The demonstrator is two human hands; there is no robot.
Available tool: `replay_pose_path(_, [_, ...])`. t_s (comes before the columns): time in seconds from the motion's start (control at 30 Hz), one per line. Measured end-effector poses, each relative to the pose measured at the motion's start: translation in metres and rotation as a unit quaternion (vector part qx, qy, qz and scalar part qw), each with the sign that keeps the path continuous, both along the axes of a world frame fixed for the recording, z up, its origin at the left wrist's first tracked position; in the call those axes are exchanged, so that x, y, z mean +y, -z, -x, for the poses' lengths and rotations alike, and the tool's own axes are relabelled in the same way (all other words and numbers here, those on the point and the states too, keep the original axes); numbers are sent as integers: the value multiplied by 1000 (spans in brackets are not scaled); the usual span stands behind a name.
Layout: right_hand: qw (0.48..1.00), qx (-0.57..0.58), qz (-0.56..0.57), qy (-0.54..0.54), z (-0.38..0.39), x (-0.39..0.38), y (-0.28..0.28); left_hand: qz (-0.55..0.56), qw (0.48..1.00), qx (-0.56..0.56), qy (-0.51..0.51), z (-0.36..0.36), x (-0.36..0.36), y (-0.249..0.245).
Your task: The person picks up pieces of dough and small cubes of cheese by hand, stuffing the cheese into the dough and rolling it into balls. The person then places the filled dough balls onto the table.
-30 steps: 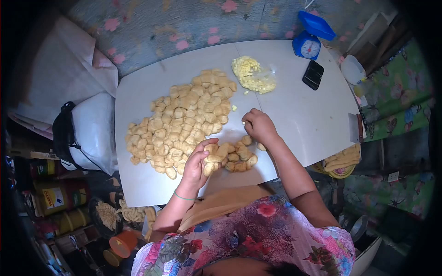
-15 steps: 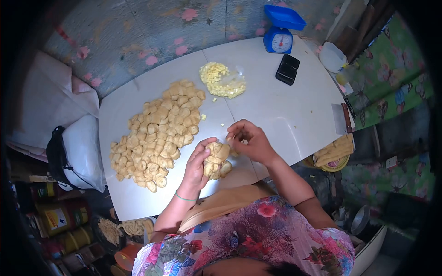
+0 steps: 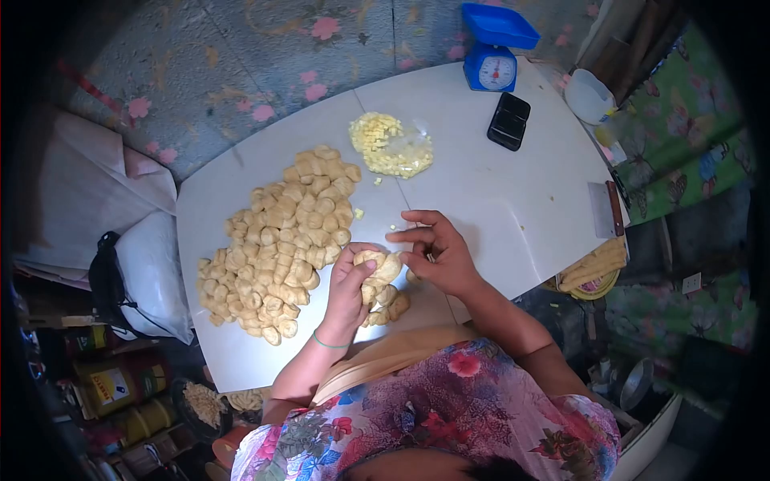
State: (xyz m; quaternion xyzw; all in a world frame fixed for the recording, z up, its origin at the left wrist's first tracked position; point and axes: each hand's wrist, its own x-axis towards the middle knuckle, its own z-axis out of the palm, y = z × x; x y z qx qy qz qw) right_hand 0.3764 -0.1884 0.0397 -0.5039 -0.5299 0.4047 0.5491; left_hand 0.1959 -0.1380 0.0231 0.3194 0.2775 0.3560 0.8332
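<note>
My left hand [image 3: 348, 287] is closed around a pale piece of dough [image 3: 380, 269], thumb on top. My right hand [image 3: 443, 258] is beside it on the right, fingers spread apart and the thumb close to the dough's edge; whether it touches cannot be told. Several more dough pieces [image 3: 389, 308] lie on the table just below my hands. A large heap of rounded dough pieces [image 3: 277, 244] covers the table to the left. Beyond my hands is a clear plastic bag of small pale-yellow cubes [image 3: 393, 156], with a few loose cubes [image 3: 358, 213] near it.
The white table [image 3: 497, 208] meets a patterned wall at the back. A blue kitchen scale [image 3: 492, 68] and a black case [image 3: 508, 121] are at the back right. On the right edge lie a cleaver [image 3: 603, 210] and a white bowl [image 3: 587, 96]. A white sack [image 3: 152, 276] stands left.
My right hand's fingers have spread from a pinch, and its thumb has come nearer the dough. The left hand keeps its hold. The whole view has shifted slightly.
</note>
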Motion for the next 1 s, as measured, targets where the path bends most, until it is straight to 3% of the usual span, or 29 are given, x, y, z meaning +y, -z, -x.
replay_pose_path(0.03, [999,28,42,-10,-2,1,-1,-15,1000,9,-13,-2,-1,-8])
replay_pose_path(0.13, [988,-97,109,-58,-3,2,-3,-97,993,63,-27,-1,-4,-9])
replay_pose_path(0.23, [980,-101,172,-23,3,8,16,-124,987,91,-47,-6,-3,-9])
replay_pose_path(0.33, [974,-226,8,14,12,6,15,-153,972,141,-109,-11,-3,-13])
replay_pose_path(0.43, [959,-258,-120,-4,21,5,-8,-156,966,145,-149,-10,-2,-9])
replay_pose_path(0.53, [947,-301,-112,0,30,5,-21,-175,964,143,-139,-10,-5,-14])
replay_pose_path(0.57, [964,-263,-38,-23,28,5,-17,-187,963,147,-130,-10,-6,-18])
replay_pose_path(0.63, [975,-183,107,-69,16,8,3,-111,983,107,-103,-7,-6,-21])
replay_pose_path(0.7, [994,8,104,17,6,7,13,-52,993,72,-81,-2,-3,-19])
replay_pose_path(0.77, [994,70,77,27,-10,2,15,-11,997,41,-64,6,4,-12])
replay_pose_path(0.87, [996,5,22,-81,-25,-4,-8,31,999,0,-36,8,5,-21])
replay_pose_path(0.97, [991,-75,19,-109,-16,-3,-12,22,1000,4,-8,8,1,-20])
replay_pose_path(1.0, [978,-159,52,-123,-10,-1,-28,13,1000,7,1,8,-1,-18])
